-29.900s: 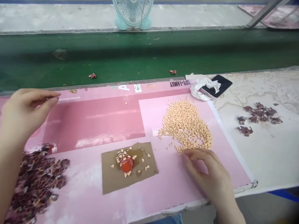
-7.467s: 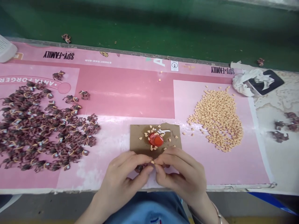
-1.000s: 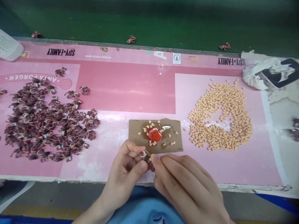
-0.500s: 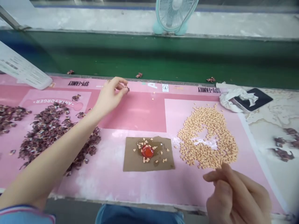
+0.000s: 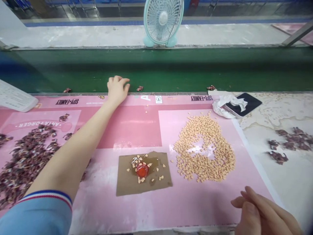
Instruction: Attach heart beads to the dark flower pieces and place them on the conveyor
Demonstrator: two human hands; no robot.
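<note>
My left hand (image 5: 118, 88) reaches over the far table edge onto the green belt (image 5: 97, 73), its thumb and fingers apart and no piece visible between them. Just right of it lies a small dark-red figure (image 5: 140, 88). My right hand (image 5: 267, 213) is at the lower right with thumb and fingers drawn together; whether they hold something small is hidden. Beyond it spreads a patch of small tan pieces (image 5: 207, 150). Between the hands lies a brown card (image 5: 158, 186) with a red round cap (image 5: 142, 170), clear wet liquid and several tan pieces on it.
A heap of dark-red figures (image 5: 29, 156) lies under and beside my left forearm; more figures (image 5: 297, 138) lie at the right. A phone (image 5: 249, 102) with crumpled tissue (image 5: 223, 106) sits near the belt. A fan (image 5: 163, 19) stands behind; a white bottle-like container (image 5: 18, 98) is at left.
My left hand has moved from above the pink mat to the belt, and its fingers have opened; the small dark figure it held is out of sight. The view has shifted.
</note>
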